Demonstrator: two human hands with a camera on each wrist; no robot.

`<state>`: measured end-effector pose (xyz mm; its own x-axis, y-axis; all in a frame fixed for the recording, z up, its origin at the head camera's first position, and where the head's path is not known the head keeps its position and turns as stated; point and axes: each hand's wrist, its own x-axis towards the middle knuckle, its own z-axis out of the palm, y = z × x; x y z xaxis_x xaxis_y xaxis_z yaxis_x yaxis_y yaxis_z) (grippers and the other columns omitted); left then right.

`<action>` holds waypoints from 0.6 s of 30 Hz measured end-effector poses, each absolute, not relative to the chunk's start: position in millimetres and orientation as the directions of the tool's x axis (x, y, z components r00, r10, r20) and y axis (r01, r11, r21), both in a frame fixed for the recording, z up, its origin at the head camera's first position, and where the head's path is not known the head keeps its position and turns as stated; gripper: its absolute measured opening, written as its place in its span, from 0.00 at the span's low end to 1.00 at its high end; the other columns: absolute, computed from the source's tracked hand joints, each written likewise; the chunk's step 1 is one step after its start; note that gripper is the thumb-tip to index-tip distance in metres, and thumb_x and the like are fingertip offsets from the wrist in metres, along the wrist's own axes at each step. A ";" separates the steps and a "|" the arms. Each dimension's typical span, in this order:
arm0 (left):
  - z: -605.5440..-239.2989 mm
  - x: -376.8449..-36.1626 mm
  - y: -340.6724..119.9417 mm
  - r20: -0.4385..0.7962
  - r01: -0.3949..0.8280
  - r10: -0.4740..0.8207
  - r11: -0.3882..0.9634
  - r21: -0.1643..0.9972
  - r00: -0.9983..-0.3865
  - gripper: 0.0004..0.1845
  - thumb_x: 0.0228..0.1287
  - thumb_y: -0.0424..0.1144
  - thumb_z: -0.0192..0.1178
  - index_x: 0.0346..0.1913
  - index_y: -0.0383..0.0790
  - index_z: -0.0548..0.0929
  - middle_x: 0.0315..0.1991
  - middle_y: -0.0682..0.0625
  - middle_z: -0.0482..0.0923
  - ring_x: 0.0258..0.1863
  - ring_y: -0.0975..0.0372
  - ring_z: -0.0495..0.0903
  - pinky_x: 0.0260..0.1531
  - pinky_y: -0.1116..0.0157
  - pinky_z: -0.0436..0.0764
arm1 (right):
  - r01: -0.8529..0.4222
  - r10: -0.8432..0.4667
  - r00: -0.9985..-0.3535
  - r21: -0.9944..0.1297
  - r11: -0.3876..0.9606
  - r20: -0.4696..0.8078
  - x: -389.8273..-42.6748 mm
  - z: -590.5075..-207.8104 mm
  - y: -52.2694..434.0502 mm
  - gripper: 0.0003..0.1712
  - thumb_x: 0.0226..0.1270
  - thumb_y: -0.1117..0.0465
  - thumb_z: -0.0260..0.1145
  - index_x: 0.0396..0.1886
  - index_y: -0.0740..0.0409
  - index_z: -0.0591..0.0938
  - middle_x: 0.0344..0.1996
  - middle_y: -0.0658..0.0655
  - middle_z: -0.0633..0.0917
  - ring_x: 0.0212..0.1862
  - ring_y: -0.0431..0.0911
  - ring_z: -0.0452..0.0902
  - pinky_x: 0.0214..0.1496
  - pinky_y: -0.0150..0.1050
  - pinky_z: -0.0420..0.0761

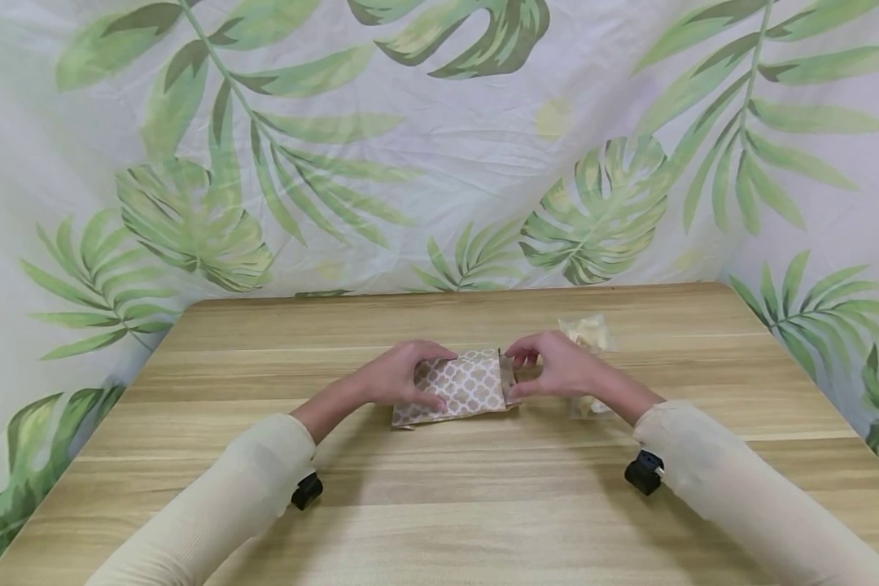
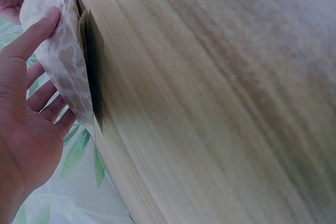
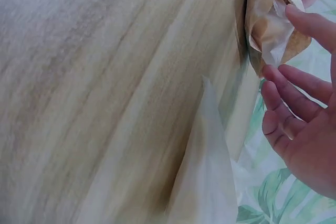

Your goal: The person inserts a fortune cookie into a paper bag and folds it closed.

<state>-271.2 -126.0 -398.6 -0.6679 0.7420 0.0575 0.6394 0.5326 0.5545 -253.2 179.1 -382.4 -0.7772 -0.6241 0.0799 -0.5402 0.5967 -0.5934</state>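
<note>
Your patterned paper bag (image 1: 460,389) lies flat at the centre of the head view, on the wooden table (image 1: 439,505), with your left hand (image 1: 403,376) curled over its left end, thumb and fingers pinching the paper, and your right hand (image 1: 557,366) at its open right end, fingers bent around the mouth. Just right of that hand, partly hidden behind it, sits a clear plastic packet (image 1: 588,332) with pale contents; a second bit of clear wrap shows below your right wrist. A leaf-print cloth (image 1: 439,146) fills the upper half of that frame behind the table. In the left wrist view the bag (image 2: 58,51) runs down the upper left, your thumb (image 2: 31,38) lying on its upper face and the other fingers tucked behind it, which the head view cannot show. The right wrist view shows the bag's mouth (image 3: 273,24) in the upper right, held apart with the fingers (image 3: 294,82) spread beside it, and a clear wrapper (image 3: 205,171) rising in the lower middle.
</note>
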 end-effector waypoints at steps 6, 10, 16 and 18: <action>-399.5 -272.3 -124.8 0.049 0.625 0.734 0.540 0.563 -0.678 0.42 0.52 0.44 0.82 0.67 0.29 0.78 0.66 0.39 0.78 0.69 0.46 0.74 0.73 0.49 0.69 | -0.542 -0.646 -0.760 -0.622 0.566 0.074 -255.8 -385.3 176.1 0.29 0.57 0.60 0.81 0.54 0.72 0.84 0.40 0.58 0.89 0.45 0.52 0.83 0.52 0.51 0.84; -399.9 -272.4 -124.5 0.051 0.626 0.734 0.538 0.564 -0.677 0.42 0.51 0.44 0.82 0.67 0.29 0.78 0.66 0.38 0.79 0.69 0.46 0.74 0.73 0.49 0.69 | -0.519 -0.651 -0.757 -0.660 0.543 0.060 -257.7 -386.6 175.2 0.23 0.61 0.65 0.76 0.54 0.72 0.84 0.41 0.58 0.89 0.44 0.51 0.83 0.52 0.52 0.84; -401.2 -273.2 -125.4 0.056 0.629 0.735 0.536 0.563 -0.676 0.41 0.52 0.44 0.82 0.67 0.29 0.78 0.66 0.38 0.79 0.69 0.45 0.74 0.73 0.49 0.69 | -0.476 -0.628 -0.776 -0.708 0.522 0.059 -260.4 -390.9 171.9 0.26 0.58 0.65 0.79 0.54 0.74 0.84 0.42 0.59 0.90 0.44 0.51 0.83 0.51 0.51 0.84; -401.3 -273.0 -126.1 0.059 0.631 0.735 0.535 0.561 -0.675 0.42 0.52 0.44 0.82 0.67 0.29 0.78 0.66 0.38 0.79 0.69 0.45 0.74 0.73 0.49 0.70 | -0.472 -0.625 -0.778 -0.715 0.516 0.063 -261.0 -392.7 169.8 0.26 0.57 0.65 0.80 0.54 0.73 0.84 0.42 0.59 0.90 0.44 0.51 0.83 0.51 0.49 0.84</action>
